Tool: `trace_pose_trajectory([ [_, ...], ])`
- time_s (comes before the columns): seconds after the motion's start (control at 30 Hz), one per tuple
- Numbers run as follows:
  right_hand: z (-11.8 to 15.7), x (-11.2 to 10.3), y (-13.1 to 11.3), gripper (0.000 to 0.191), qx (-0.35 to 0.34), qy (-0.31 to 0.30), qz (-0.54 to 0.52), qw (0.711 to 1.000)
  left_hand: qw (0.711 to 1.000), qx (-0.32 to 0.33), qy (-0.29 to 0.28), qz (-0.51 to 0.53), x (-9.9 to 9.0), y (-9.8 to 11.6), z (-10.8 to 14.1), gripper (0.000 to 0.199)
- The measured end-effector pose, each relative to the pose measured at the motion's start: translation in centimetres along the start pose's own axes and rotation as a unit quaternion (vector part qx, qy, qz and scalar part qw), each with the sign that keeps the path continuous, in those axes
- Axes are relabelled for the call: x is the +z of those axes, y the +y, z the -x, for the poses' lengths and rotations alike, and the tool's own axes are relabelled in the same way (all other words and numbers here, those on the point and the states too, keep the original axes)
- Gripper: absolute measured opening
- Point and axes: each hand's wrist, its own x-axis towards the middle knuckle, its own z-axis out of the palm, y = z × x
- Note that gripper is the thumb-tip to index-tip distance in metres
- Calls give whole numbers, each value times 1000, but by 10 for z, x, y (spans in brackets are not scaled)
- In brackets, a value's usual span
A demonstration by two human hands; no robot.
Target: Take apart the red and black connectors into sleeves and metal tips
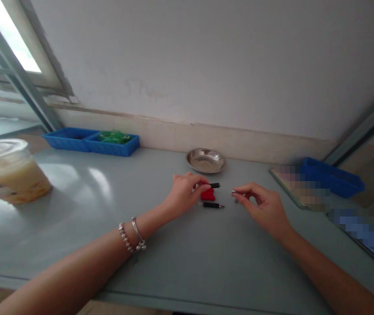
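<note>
Two hands work at the middle of a grey table [75, 205], and everything else sits around the steel dish [206, 160] near the back wall. Far left of the dish, a plastic cup [9, 170] of pale drink stands at the table's edge, cut off by the frame and blurred; it seems parked well clear of the work. Left of the dish, against the wall, a blue tray [90, 141] holds green pieces too small to name. Right of the dish, another blue bin [333, 177] lies beside a flat board whose surface is masked, so what it shows cannot be told.

Just in front of the dish, the left hand [183, 192] pinches a black plug [213, 185] between thumb and forefinger, its tip aimed right, likely to line it up with the other hand. The right hand [262, 205], in front and right of the dish, closes finger and thumb on a small metal part [234, 192], hard to make out. Between the hands, red pieces [208, 195] and another black plug [212, 204] lie on the table, close to reach. A bracelet rings the left wrist.
</note>
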Motion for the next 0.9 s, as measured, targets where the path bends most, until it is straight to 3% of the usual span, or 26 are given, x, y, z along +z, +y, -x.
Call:
trace_pose_trajectory([
  [0.17, -4, 1, 6, 11, -52, -78, 129, 987, 994, -35, 19, -99, 6, -11, -5, 15],
  [0.43, 0, 4, 18, 13, -85, -140, 335, 928, 992, -27, -41, -119, 16, -21, -6, 16],
  [0.67, 2, 1, 19, 12, -71, -157, 340, 924, 992, -19, -63, -106, 18, -20, -6, 24],
  [0.9, 3, 0, 21, 15, -67, -144, 322, 933, 993, 1, -66, -94, 16, -19, -4, 19],
])
